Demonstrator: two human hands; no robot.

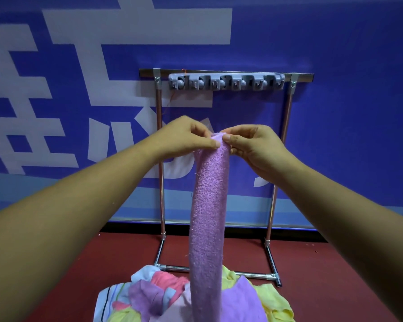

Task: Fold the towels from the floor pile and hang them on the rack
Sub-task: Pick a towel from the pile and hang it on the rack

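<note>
At centre frame, a person's left hand [186, 135] and right hand [254, 145] pinch the top edge of a purple towel [208, 217], which hangs in a long narrow strip down to the towel pile [149, 298] on the red floor [335, 275] at bottom centre. Behind stands the metal rack [159, 140] with a grey hook strip [226, 82] against a blue banner [347, 112].

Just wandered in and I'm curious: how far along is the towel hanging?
Barely started: nothing hangs on the rack yet. The left hand and right hand pinch the top of a purple towel hanging as a narrow strip. The pile waits on the floor.
</note>
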